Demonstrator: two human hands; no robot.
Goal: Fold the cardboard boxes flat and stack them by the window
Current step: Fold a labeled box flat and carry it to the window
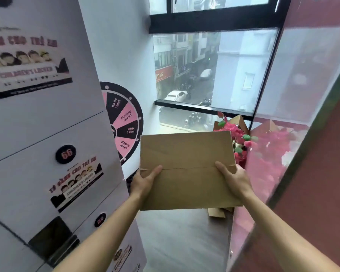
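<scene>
Straight before the window (214,65) I am holding the flattened cardboard box (186,169) out in the air, its long axis running from me toward the glass. My left hand (143,182) is gripping its left edge and my right hand (233,178) its right edge, thumbs on top. Both hands are equally near the window, so I judge the box should go forward and down to the floor (181,242) under it, beside other cardboard (217,212).

arms: both outstretched | hands: left (143,180), right (235,178) gripping, thumbs on top
</scene>
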